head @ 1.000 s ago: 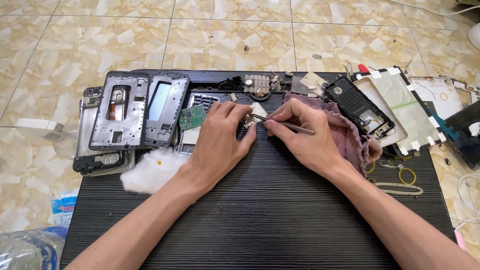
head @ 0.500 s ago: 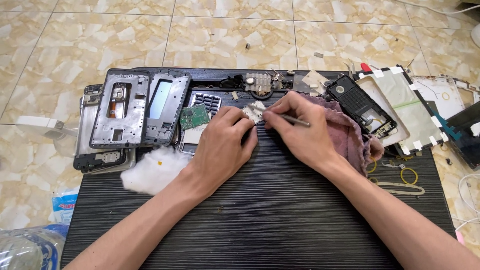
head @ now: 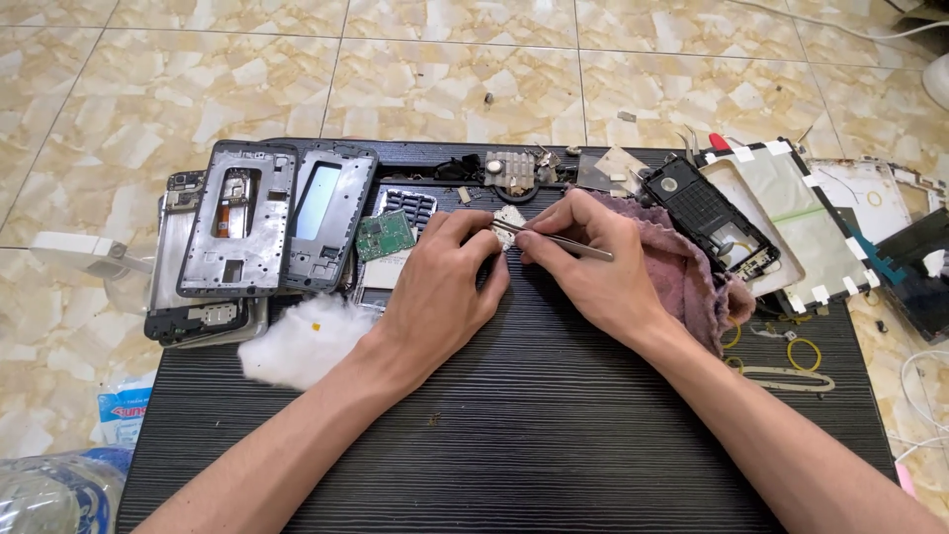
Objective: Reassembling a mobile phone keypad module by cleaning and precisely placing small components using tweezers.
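My left hand (head: 442, 287) rests on a black ribbed mat (head: 514, 435) and pinches a small pale phone part (head: 510, 218) between thumb and fingers. My right hand (head: 593, 269) grips metal tweezers (head: 554, 239), their tips touching that small part. The two hands meet at the mat's far middle. A green circuit board (head: 386, 234) lies just left of my left hand. A pinkish cloth (head: 682, 259) sits under and behind my right hand.
Two grey phone frames (head: 277, 218) are stacked at the mat's left. A white cotton wad (head: 301, 341) lies near my left forearm. A black phone body (head: 707, 213) and a taped screen panel (head: 791, 222) sit at the right. The mat lies on a tiled floor (head: 445, 79).
My hands have drawn slightly closer together over the small part. The tweezers have shifted a little and now point at the piece in my left fingers.
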